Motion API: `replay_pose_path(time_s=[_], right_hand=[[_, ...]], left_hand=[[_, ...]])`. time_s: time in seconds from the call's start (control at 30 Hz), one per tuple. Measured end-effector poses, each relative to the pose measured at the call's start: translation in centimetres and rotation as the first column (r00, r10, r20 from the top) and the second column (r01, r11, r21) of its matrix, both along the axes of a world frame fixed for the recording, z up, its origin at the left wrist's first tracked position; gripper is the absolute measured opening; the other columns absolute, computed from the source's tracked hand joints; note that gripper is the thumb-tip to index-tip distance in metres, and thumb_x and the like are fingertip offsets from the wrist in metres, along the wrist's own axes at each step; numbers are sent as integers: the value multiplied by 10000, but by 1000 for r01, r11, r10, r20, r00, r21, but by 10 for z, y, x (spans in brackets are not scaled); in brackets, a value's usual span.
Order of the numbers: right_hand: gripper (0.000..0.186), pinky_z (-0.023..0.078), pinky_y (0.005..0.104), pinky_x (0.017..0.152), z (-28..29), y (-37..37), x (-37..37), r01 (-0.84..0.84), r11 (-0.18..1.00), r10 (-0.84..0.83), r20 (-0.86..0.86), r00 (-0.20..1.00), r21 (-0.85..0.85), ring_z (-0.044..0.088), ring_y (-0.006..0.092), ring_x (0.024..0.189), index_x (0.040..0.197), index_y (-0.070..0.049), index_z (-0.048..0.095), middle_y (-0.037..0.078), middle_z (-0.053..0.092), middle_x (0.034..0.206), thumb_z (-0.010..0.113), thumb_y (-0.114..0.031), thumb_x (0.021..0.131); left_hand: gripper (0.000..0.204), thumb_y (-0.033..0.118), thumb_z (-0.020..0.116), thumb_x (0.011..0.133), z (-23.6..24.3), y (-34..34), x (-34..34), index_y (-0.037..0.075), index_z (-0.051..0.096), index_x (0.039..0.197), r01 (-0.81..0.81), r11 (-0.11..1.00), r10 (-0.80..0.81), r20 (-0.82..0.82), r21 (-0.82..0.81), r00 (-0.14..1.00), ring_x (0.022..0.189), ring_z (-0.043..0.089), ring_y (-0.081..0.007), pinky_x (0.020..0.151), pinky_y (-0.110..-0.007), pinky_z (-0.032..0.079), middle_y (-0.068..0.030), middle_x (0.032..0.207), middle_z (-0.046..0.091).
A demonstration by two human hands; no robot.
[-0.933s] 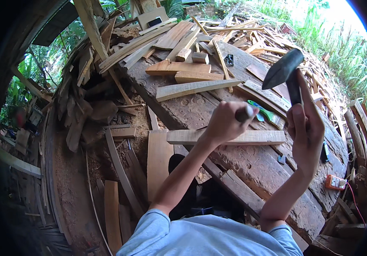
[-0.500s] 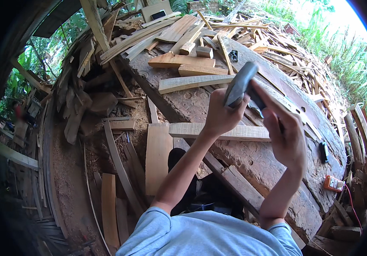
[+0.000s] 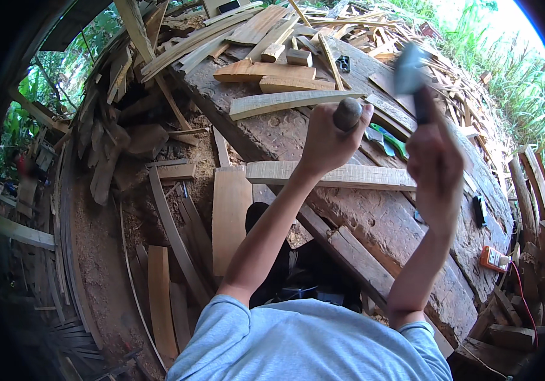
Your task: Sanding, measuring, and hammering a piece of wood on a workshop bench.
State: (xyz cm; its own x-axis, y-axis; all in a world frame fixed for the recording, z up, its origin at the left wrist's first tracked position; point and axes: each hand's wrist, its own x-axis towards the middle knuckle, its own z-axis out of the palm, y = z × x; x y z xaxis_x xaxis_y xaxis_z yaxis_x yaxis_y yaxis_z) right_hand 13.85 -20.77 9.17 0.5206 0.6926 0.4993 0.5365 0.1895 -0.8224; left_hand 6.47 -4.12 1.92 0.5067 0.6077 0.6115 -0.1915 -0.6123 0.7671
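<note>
Upright in my left hand (image 3: 324, 146) is a tool handle (image 3: 347, 113) with a rounded, grey-brown end; the fingers wrap round it and its lower part is hidden. My right hand (image 3: 436, 166) grips a hammer (image 3: 410, 70), its grey head blurred and raised to the far right of the handle's end, apart from it. Just beneath my left hand, a pale squared timber (image 3: 336, 177) lies across the workbench (image 3: 355, 216). Beyond the hand is another pale, slightly curved piece of wood (image 3: 285, 105). A green and blue object (image 3: 387, 139) lies between my hands.
Wood offcuts (image 3: 266, 70) crowd the bench's far end, with a large scrap heap (image 3: 453, 95) beyond. An orange box with a red cable (image 3: 494, 259) sits at the right edge. A wide board (image 3: 231, 213) and long strips stand left of my legs.
The hammer has swung up and right, away from my left hand, uncovering the rounded handle end. My right hand has turned and moved slightly right. The whole view has shifted a little.
</note>
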Motion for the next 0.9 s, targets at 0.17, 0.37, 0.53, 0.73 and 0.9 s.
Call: replay_pose_path(time_s=[0.17,0.37,0.53,0.73,0.9], right_hand=[[480,406,306,559,6,-10,18,-24,971,85,250,965,-238,365,160,555,1472,-175,555,95,579,712,552,-84,1001],[474,253,199,465,4,-16,22,95,963,-97,-6,995,251,338,11,525,1559,-151,432,-62,454,667,464,-272,1102],[452,340,255,474,-1,-12,21,-48,994,32,157,987,99,412,67,514,1521,-127,491,31,635,743,503,-203,1075],[483,406,328,524,3,-3,8,34,999,-23,254,967,-39,417,124,521,1535,-121,473,112,653,754,510,-206,1061],[490,449,311,584,12,-4,7,-16,993,56,332,942,-121,413,93,575,1527,-141,487,140,745,946,534,-153,1040]], left_hand=[[378,174,681,922,6,-7,10,12,558,604,16,1000,-15,99,-14,995,417,492,-147,457,-363,379,-82,459,499],[485,271,662,974,7,-12,21,36,550,564,57,997,-57,3,-48,998,407,504,-148,453,-359,377,-87,450,503],[473,267,659,976,-3,-10,24,32,550,580,83,995,-81,40,-59,996,420,524,-151,458,-355,384,-78,457,503],[262,195,678,967,-7,-11,23,23,603,783,162,977,-143,138,-140,980,482,518,-124,484,-344,389,-42,565,576],[332,167,657,967,-4,-13,28,0,578,691,109,992,-98,155,-61,983,472,491,-84,469,-338,376,-74,496,505]])
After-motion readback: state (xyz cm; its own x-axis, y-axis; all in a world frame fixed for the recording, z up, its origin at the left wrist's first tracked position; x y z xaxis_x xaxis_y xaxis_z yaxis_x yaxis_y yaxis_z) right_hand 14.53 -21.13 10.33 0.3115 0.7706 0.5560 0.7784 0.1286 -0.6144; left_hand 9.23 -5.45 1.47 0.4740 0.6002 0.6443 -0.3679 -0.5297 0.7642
